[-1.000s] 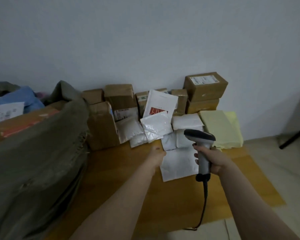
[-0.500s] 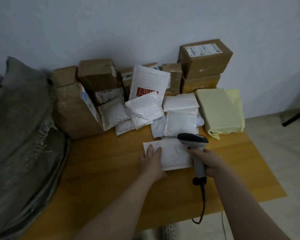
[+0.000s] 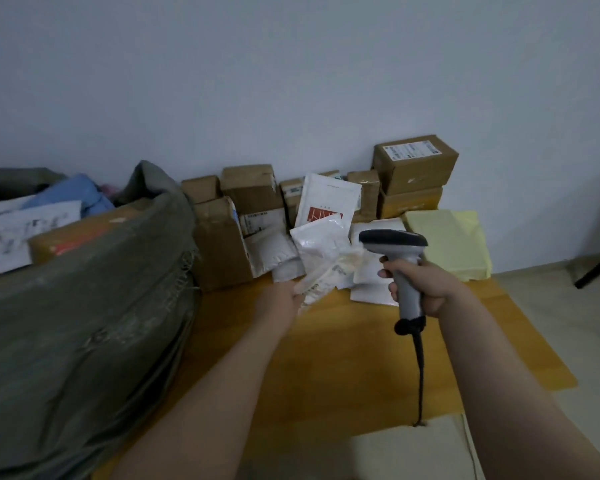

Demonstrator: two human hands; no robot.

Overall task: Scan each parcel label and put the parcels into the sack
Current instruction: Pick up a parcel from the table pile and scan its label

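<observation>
Holding parcel (image 3: 323, 277) (blurred) in left hand (image 3: 284, 300), scanner (image 3: 394, 241) in right hand (image 3: 428, 285).

**Surroundings**

Wooden table (image 3: 361, 358), orange-brown top, stood against a plain pale wall (image 3: 291, 81). Light floor (image 3: 551, 306) lay to its right. A thin black bar (image 3: 596, 268) slanted down to the floor at the right edge, upper end out of frame.

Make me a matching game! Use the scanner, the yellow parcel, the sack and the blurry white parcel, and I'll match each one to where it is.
Things:
1. scanner
2. yellow parcel
3. sack
4. white parcel

Places:
A. held in the left hand
B. at the far left
C. held in the right hand
D. lying on the table, at the right end of the pile

Pairs: 1-C, 2-D, 3-B, 4-A
</observation>
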